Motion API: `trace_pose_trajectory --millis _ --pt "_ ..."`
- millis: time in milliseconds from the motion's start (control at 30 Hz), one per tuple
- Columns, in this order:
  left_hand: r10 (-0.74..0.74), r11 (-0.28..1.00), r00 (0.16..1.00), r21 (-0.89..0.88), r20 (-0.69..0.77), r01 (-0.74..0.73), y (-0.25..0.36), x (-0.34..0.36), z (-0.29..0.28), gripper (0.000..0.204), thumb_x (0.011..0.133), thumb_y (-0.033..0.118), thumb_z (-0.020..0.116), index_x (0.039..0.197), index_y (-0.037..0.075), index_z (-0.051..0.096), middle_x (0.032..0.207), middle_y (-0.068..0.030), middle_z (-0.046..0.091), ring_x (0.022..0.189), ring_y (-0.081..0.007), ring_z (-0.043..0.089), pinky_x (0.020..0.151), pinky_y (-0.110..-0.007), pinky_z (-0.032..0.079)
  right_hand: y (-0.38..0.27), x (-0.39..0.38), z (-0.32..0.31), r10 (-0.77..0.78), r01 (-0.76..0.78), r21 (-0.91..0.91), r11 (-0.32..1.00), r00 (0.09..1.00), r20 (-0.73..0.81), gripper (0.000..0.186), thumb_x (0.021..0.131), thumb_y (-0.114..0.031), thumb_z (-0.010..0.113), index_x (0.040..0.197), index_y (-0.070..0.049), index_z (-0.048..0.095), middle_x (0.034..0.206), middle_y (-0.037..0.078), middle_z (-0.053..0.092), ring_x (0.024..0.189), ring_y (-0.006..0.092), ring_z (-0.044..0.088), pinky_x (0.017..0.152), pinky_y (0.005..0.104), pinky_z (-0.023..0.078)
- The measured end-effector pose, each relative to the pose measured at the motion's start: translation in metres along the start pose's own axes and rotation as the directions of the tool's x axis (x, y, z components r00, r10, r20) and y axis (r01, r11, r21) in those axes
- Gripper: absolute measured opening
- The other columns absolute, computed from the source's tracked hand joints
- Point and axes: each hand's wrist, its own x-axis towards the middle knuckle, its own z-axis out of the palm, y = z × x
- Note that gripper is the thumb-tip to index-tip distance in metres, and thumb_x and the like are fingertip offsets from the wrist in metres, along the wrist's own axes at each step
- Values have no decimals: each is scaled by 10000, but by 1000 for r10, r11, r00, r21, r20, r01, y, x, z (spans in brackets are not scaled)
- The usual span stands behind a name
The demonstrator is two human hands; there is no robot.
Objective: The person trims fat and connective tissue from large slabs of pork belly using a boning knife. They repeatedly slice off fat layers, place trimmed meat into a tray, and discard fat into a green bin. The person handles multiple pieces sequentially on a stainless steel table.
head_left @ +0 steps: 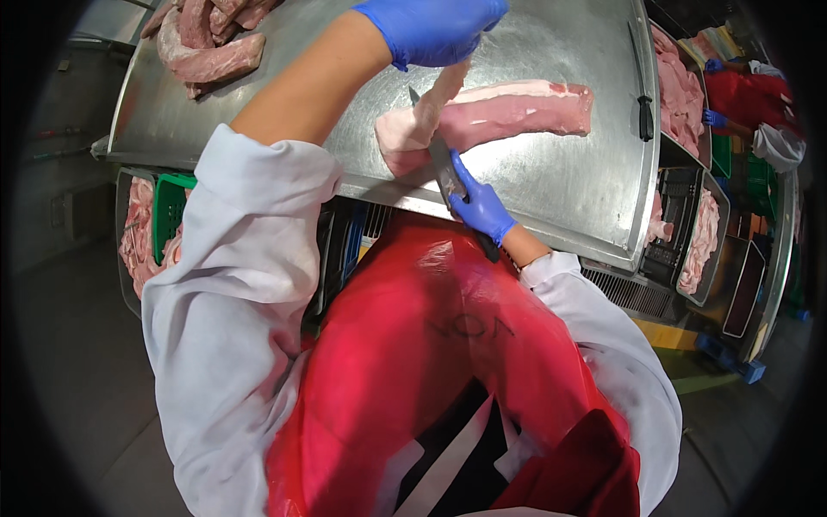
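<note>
My left hand [444,33], in a blue glove, is closed on the upper end of a pale fatty strip [444,95], raised above the steel table [345,34]. The strip runs down to the left part of a long pink meat piece [530,112] lying crosswise on the table. My right hand [478,207], also gloved, grips a long knife [444,172], index finger along it; the blade lies at the meat beside the strip, partly hidden by it. A second knife [644,116] with a black handle rests near the table's right edge.
A pile of meat [207,52] sits at the table's upper left. Crates of meat [138,233] stand below left, and more bins of meat [676,90] along the right, with a grey crate [706,241] lower down. A co-worker in red apron and blue gloves [758,103] stands at far right.
</note>
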Motion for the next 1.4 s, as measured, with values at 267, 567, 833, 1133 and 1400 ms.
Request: trace_pose_trajectory --millis 267,567,833,1133,1400 --pt "87 996 991 -16 -98 -89 -2 -31 -21 223 896 75 505 1069 13 632 806 -206 681 701 -356 688 563 -448 553 -32 44 31 73 -76 -155 985 997 -25 840 869 -107 565 1585 -223 142 1000 320 663 786 486 666 767 486 545" --pt "226 968 931 170 -286 -183 13 -41 -67 162 876 31 473 940 -16 614 829 -202 649 780 -340 635 733 -418 513 -61 68 26 184 -183 34 983 981 -52 811 878 -188 581 1585 -260 190 902 257 706 818 393 715 779 452 551" --pt "475 880 744 249 -470 -404 33 -9 -91 186 848 10 440 937 -15 602 836 -240 623 785 -397 615 751 -459 503 -69 104 6 182 -170 204 964 983 -39 646 909 -322 616 1479 -116 389 746 125 674 571 191 641 625 344 545" --pt "604 719 448 208 -660 -663 86 84 -114 191 888 113 510 1037 21 589 928 -172 637 862 -305 632 767 -398 515 -97 28 -28 14 -86 168 982 921 389 820 884 -156 546 1583 -339 159 810 206 676 615 269 651 689 397 543" --pt "597 636 518 -32 -613 -771 166 165 -63 460 910 295 569 1278 23 519 1136 -223 634 1048 -360 627 908 -446 497 38 50 -125 156 -22 651 759 976 -150 813 895 -106 573 1587 -298 193 962 126 661 588 134 571 519 293 507"
